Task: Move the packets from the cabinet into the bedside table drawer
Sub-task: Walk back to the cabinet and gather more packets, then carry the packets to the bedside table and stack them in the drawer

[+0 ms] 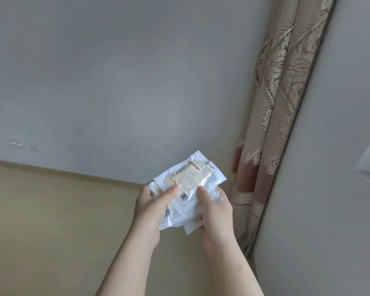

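The packets (190,180), white with a yellowish printed label, are held in the air as an overlapping stack. At least three edges show, but the exact count is unclear. The left hand (152,210) and the right hand (216,212) each grip the stack, thumbs pressed on top. Below lies a beige floor (51,221), behind it a grey wall (115,82), and at right hangs one patterned curtain (282,103).

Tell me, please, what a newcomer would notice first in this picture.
The eye lands first on the bundle of white packets, low in the centre, gripped by the left hand and the right hand with thumbs on top. Next comes the beige floral curtain, hanging along the right side beside a plain grey wall.
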### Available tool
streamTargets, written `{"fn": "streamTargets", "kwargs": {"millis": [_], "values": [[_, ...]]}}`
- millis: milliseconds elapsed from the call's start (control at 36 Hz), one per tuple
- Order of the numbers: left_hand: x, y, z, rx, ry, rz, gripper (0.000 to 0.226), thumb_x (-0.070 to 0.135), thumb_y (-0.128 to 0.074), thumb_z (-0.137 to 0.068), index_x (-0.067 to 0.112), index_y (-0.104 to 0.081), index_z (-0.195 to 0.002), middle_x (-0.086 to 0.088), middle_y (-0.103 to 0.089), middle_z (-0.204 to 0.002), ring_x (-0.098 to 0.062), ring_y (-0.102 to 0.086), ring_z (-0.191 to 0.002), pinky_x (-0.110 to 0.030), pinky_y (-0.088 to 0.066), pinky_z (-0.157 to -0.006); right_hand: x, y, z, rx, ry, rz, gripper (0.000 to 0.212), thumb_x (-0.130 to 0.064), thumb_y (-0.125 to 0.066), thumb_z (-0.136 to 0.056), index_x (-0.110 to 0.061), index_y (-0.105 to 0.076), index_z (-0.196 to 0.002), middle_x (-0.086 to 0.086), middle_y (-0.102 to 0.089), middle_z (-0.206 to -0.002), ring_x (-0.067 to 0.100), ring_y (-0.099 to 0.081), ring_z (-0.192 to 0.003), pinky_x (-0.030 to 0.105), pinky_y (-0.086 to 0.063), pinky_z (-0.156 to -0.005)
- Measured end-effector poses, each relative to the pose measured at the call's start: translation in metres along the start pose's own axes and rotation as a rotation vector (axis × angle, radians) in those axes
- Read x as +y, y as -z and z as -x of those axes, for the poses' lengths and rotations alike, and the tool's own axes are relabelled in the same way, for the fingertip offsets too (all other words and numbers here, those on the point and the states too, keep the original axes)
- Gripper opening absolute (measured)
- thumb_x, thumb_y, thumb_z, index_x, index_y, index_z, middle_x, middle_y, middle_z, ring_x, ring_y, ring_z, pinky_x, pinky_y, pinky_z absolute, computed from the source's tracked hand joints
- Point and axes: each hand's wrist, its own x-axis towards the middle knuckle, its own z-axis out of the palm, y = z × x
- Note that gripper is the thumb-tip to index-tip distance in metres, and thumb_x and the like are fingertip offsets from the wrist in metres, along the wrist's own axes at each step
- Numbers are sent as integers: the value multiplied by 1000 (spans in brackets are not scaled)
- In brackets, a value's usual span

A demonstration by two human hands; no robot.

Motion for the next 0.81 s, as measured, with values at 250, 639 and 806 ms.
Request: {"fn": "streamTargets", "kwargs": {"millis": [250, 639, 806], "values": [[2, -7, -158, 193, -39, 148, 21, 6, -68, -83, 15, -63, -102, -8, -70, -103, -23, -66, -83, -32, -53, -66, 15, -38, -162, -80, -135, -118, 19, -27, -48, -97, -17, -63, -96, 1, -72, -87, 19, -68, -78, 32, -53, -71], [34, 38, -338, 798, -415, 133, 21, 3, -64, -86, 24, -62, -88, 10, -68, -82, -8, -66, -72, -26, -55, -63, 65, -165, -374, -373, -435, -170, 18, -14, -47, -95, -18, -64, -98, 3, -68, -85, 20, -64, -76, 33, -51, -67], [44, 103, -396, 1015, -526, 3, 18, 7, -64, -87, 24, -60, -95, 8, -66, -86, -12, -64, -77, -28, -52, -64, 110, -255, -411, -546, -530, -135, 24, -17, -44, -97, -17, -64, -111, 9, -68, -100, 24, -64, -85, 35, -51, -69]]}}
